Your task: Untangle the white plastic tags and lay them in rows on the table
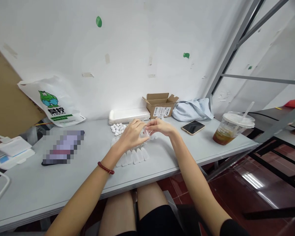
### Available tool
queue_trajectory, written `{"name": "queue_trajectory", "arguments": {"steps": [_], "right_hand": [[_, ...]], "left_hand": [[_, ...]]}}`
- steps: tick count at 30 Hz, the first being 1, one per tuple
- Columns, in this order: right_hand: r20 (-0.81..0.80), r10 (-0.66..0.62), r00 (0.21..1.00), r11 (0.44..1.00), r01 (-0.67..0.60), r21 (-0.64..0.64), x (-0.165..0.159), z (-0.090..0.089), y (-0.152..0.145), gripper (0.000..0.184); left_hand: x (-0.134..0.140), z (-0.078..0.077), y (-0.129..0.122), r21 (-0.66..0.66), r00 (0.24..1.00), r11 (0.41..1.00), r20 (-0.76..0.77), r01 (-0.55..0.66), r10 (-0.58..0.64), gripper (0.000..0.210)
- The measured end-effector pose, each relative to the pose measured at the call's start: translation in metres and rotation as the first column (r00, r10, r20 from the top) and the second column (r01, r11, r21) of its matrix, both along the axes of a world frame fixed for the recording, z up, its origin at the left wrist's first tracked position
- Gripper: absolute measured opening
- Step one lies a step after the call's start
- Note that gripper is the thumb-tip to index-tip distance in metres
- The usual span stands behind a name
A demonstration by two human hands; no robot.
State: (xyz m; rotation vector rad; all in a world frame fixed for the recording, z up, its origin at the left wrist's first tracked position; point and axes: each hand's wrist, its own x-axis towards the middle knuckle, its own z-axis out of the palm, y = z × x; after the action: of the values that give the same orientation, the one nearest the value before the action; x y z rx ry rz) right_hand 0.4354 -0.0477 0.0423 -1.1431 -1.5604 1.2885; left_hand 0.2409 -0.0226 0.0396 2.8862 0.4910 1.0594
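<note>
My left hand (133, 135), with a dark red bead bracelet on its wrist, is closed around a small clear plastic piece (147, 132). From the right, the bent fingers of my right hand (159, 127) pinch at the same piece; its exact kind is partly hidden by the fingers. Below both hands, several translucent, rounded plastic pieces (135, 156) lie side by side in a row on the table. Beyond my left hand sits a heap of small white pieces (117, 128). More clear pieces (153, 136) show just under my right hand.
Against the wall stand a stack of white trays (127, 114), an opened cardboard box (159, 106) and a light blue cloth bag (193, 109). A phone (193, 127) and a drink cup (232, 127) are at right. A printed plastic bag (54, 103) and a blurred-out device (64, 147) lie left.
</note>
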Motion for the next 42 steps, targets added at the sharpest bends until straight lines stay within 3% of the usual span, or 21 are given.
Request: {"name": "queue_trajectory", "arguments": {"steps": [4, 9, 15, 21, 27, 33, 37, 42], "right_hand": [[0.174, 0.17, 0.97, 0.978, -0.144, -0.152, 0.012, 0.005, -0.006, 0.033], [0.239, 0.386, 0.891, 0.898, -0.305, -0.316, 0.015, 0.007, -0.009, 0.037], [0.273, 0.5, 0.822, 0.828, -0.362, -0.428, 0.012, 0.006, -0.006, 0.04], [0.282, 0.538, 0.794, 0.788, -0.356, -0.502, 0.009, 0.001, -0.001, 0.038], [0.28, 0.527, 0.802, 0.789, -0.339, -0.513, 0.008, -0.001, 0.0, 0.038], [0.29, 0.537, 0.792, 0.784, -0.342, -0.518, 0.006, 0.0, 0.0, 0.039], [0.316, 0.537, 0.782, 0.792, -0.338, -0.509, 0.003, -0.001, -0.001, 0.042], [0.366, 0.44, 0.82, 0.858, -0.264, -0.44, 0.005, 0.001, -0.003, 0.047]], "left_hand": [[0.001, 0.001, -0.018, -0.081, 0.988, 0.997, -0.154, 0.017, -0.029, 0.021], [-0.002, -0.006, -0.043, -0.159, 0.958, 0.986, -0.287, -0.039, -0.009, 0.023], [-0.001, -0.013, -0.06, -0.136, 0.924, 0.988, -0.382, -0.074, 0.017, 0.024], [0.001, -0.016, -0.06, -0.116, 0.899, 0.987, -0.436, -0.109, 0.048, 0.022], [-0.003, -0.016, -0.056, -0.084, 0.914, 0.99, -0.4, -0.116, 0.074, 0.021], [-0.004, -0.019, -0.054, -0.168, 0.928, 0.975, -0.366, -0.147, 0.077, 0.028], [-0.005, -0.011, -0.053, -0.271, 0.96, 0.951, -0.271, -0.147, 0.072, 0.025], [-0.009, 0.008, -0.042, -0.373, 0.966, 0.891, -0.129, -0.257, 0.225, 0.033]]}}
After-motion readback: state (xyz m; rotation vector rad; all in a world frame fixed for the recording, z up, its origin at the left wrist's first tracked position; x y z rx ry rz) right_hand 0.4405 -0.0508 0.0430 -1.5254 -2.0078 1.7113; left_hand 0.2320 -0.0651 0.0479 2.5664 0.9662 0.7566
